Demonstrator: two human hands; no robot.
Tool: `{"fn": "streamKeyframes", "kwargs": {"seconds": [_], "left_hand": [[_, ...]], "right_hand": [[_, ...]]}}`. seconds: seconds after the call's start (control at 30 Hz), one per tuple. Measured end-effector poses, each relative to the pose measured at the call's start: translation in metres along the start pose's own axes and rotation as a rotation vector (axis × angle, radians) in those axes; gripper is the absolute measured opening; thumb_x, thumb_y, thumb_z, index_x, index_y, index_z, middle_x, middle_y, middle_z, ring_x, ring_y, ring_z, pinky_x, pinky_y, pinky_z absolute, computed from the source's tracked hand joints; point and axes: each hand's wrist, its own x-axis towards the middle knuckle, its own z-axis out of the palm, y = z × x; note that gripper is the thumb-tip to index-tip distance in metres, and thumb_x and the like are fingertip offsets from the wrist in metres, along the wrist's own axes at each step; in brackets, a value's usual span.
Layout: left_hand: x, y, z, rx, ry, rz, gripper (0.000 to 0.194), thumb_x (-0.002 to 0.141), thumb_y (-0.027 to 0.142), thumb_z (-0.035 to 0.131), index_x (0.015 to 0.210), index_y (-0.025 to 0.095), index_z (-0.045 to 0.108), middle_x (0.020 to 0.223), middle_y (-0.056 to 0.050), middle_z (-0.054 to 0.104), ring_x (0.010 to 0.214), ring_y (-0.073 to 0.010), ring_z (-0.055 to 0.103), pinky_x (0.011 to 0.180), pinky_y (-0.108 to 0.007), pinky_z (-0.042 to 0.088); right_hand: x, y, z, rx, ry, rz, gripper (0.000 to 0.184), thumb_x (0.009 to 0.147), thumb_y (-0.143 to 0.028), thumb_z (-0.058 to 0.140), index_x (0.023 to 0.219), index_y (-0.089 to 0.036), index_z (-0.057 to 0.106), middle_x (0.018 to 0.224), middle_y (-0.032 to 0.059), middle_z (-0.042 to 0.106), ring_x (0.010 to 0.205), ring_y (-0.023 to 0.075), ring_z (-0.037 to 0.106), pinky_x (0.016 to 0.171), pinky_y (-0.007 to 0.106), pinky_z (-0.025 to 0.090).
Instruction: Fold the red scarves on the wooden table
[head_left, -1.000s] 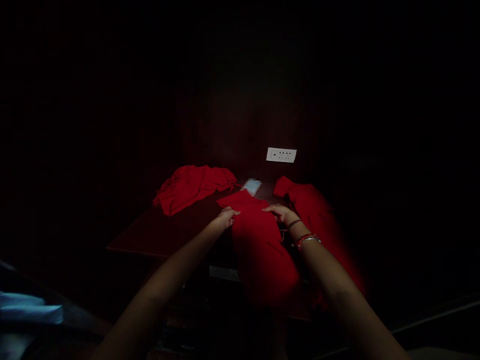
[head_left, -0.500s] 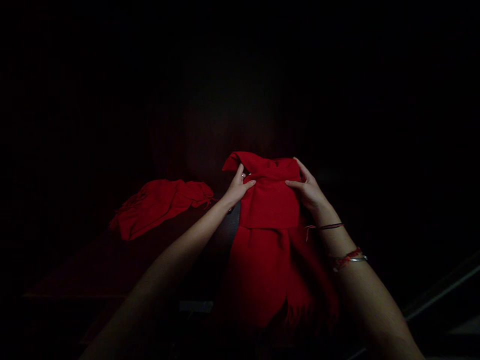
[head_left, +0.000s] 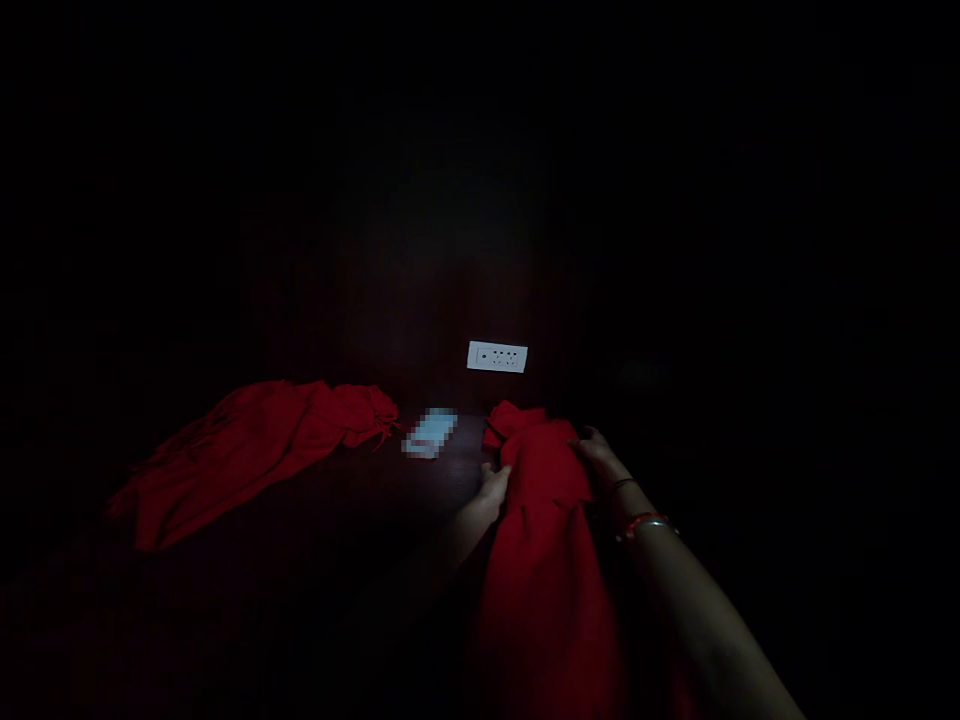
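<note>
A red fringed scarf (head_left: 551, 470) hangs in loose folds between my two hands, its lower length dropping toward the bottom of the view. My left hand (head_left: 493, 488) grips its left edge, with the thumb in sight and the other fingers hidden by cloth. On the opposite edge, my right hand (head_left: 598, 450) holds the fabric, its fingers partly behind it. A bracelet and a thin cord circle my right wrist. Off to the left lies a second red scarf (head_left: 240, 440), bunched, with fringe at its ends.
Between the two scarves, a pale blurred-out rectangle (head_left: 431, 432) lies on the dark tabletop (head_left: 450, 480). A white wall socket plate (head_left: 497, 357) is fixed behind it. Most of the surroundings are too dark to make out.
Both hands have lowered with the scarf, down toward the tabletop. The socket plate and the pale rectangle, hidden before, now show. The second scarf appears lower and farther left in view.
</note>
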Motion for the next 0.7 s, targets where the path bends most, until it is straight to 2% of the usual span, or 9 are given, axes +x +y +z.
{"fn": "streamKeyframes", "kwargs": {"seconds": [0.07,0.1,0.2,0.3,0.4,0.47,0.53,0.63,0.7], "left_hand": [[-0.018,-0.003,-0.010,0.007,0.058,-0.144,0.044,0.078,0.034,0.041,0.117,0.021,0.024,0.118,-0.014,0.042,0.103,-0.0218,0.046,0.063,-0.028,0.043],[-0.030,-0.003,-0.016,0.024,0.041,-0.215,0.044,0.075,0.036,0.047,0.113,0.021,0.029,0.115,-0.012,0.045,0.099,-0.0212,0.048,0.063,-0.027,0.043],[-0.066,0.005,-0.032,0.152,-0.111,-0.383,0.036,0.066,0.037,0.059,0.093,0.018,0.044,0.100,-0.008,0.054,0.080,-0.0176,0.057,0.059,-0.024,0.043],[-0.094,0.011,-0.041,0.313,-0.191,-0.449,0.030,0.059,0.034,0.064,0.078,0.017,0.048,0.082,-0.004,0.059,0.061,-0.0133,0.057,0.050,-0.020,0.040],[-0.112,0.011,-0.039,0.369,-0.273,-0.446,0.025,0.055,0.027,0.067,0.070,0.017,0.051,0.065,0.001,0.058,0.050,-0.0091,0.053,0.042,-0.016,0.033],[-0.121,0.013,-0.034,0.326,-0.346,-0.427,0.018,0.056,0.022,0.066,0.066,0.016,0.052,0.056,0.004,0.055,0.046,-0.0070,0.051,0.040,-0.015,0.031],[-0.129,0.023,-0.028,0.178,-0.350,-0.423,0.012,0.060,0.016,0.062,0.068,0.016,0.054,0.055,0.004,0.055,0.048,-0.0065,0.051,0.045,-0.015,0.036],[-0.140,0.053,-0.015,-0.131,-0.307,-0.396,0.008,0.069,0.012,0.051,0.076,0.016,0.054,0.062,0.002,0.059,0.057,-0.0081,0.056,0.061,-0.020,0.044],[-0.146,0.074,-0.003,-0.206,-0.285,-0.301,0.012,0.075,0.012,0.042,0.078,0.015,0.054,0.063,0.000,0.060,0.062,-0.0097,0.058,0.068,-0.023,0.045]], "right_hand": [[-0.014,0.001,-0.008,0.000,0.021,0.001,0.073,0.066,-0.029,0.053,0.128,-0.008,0.020,0.117,0.0170,0.046,0.094,0.0181,0.053,0.072,0.028,0.046],[-0.025,0.002,-0.011,-0.005,0.024,0.002,0.076,0.067,-0.033,0.053,0.129,-0.009,0.017,0.118,0.0171,0.044,0.095,0.0183,0.053,0.073,0.028,0.046],[-0.078,0.011,-0.018,-0.070,-0.050,-0.012,0.083,0.066,-0.042,0.054,0.131,-0.012,0.012,0.122,0.0156,0.041,0.101,0.0189,0.049,0.080,0.029,0.042],[-0.142,0.025,-0.015,-0.197,-0.150,0.012,0.088,0.062,-0.047,0.056,0.132,-0.016,0.012,0.122,0.0140,0.042,0.105,0.0218,0.046,0.086,0.032,0.037],[-0.188,0.034,-0.006,-0.167,-0.134,0.016,0.089,0.060,-0.039,0.061,0.132,-0.018,0.013,0.118,0.0132,0.045,0.103,0.0231,0.048,0.085,0.033,0.037],[-0.202,0.031,-0.003,0.008,-0.114,0.003,0.083,0.061,-0.030,0.061,0.130,-0.019,0.017,0.114,0.0112,0.048,0.096,0.0207,0.052,0.080,0.032,0.041],[-0.205,0.019,-0.006,0.215,-0.112,0.038,0.076,0.061,-0.023,0.060,0.127,-0.020,0.023,0.106,0.0088,0.053,0.084,0.0178,0.056,0.071,0.029,0.046],[-0.199,-0.012,-0.025,0.410,-0.071,0.067,0.069,0.060,-0.017,0.060,0.122,-0.020,0.031,0.089,0.0046,0.058,0.066,0.0132,0.057,0.059,0.025,0.048],[-0.196,-0.032,-0.044,0.469,-0.021,0.025,0.067,0.062,-0.016,0.058,0.123,-0.022,0.030,0.081,0.0022,0.059,0.062,0.0113,0.056,0.057,0.022,0.047]]}}
